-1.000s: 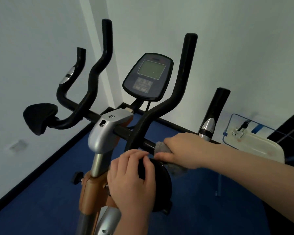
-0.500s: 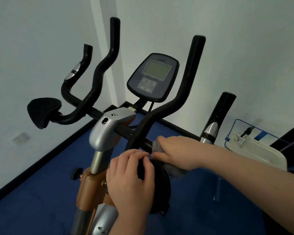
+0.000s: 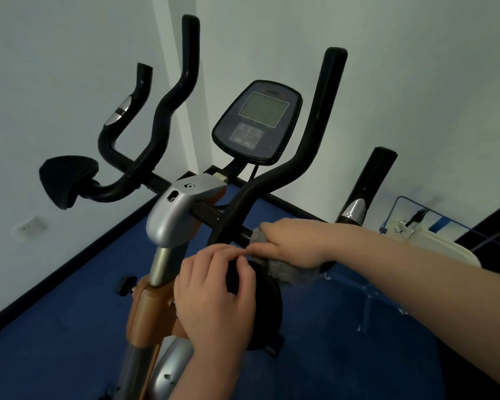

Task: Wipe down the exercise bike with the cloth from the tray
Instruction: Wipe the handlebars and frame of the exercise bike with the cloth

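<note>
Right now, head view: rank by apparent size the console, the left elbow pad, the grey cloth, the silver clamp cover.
Largest to smallest, as seen:
1. console
2. silver clamp cover and left elbow pad: too alike to rank
3. grey cloth, mostly hidden under the right hand, so its true size is unclear.

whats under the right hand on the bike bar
A grey cloth shows under the right hand, wrapped on the black handlebar and hanging below it. The bar beneath the palm is covered, so its surface there cannot be seen.
</note>
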